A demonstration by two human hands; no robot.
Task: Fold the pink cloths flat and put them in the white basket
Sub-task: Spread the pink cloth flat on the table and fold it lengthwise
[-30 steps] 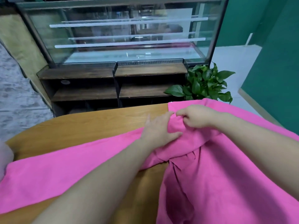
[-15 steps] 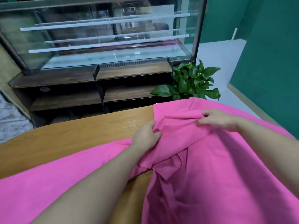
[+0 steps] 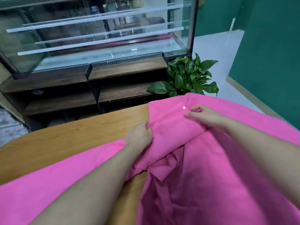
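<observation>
**Loose folds and a hidden basket: where this could slip**

From my remote seat, the main risk I judge is the bundle coming undone. My left hand point(image 3: 138, 135) has its fingers point(image 3: 148, 127) curled into the near-left edge of the crumpled bright pink fabric cloth point(image 3: 203, 159), gripping a bunched ridge and not a clean hem. If I pull from there, the layers could drag unevenly and the fold would come out skewed. My right hand point(image 3: 206, 116) lies on top of the same ridge with its fingers loosely bent, touching the fabric but not plainly pinching it, so it may not anchor that side.

A second worry: much of the cloth drapes over the right and near edges of the rounded light-wood worktop point(image 3: 73, 140). Its hanging weight could slide the whole piece off once I lift.

I also cannot see the white basket anywhere in this view, so I would be turning blind to find it.

The cloth itself looks thin, soft and matte, heavily creased near the centre, with a small white round dot point(image 3: 184, 108) near the far fold, just beside my right fingertips. A flatter pink stretch point(image 3: 48, 184) runs leftward across the worktop under my left forearm; whether it is a separate cloth I cannot tell.
</observation>
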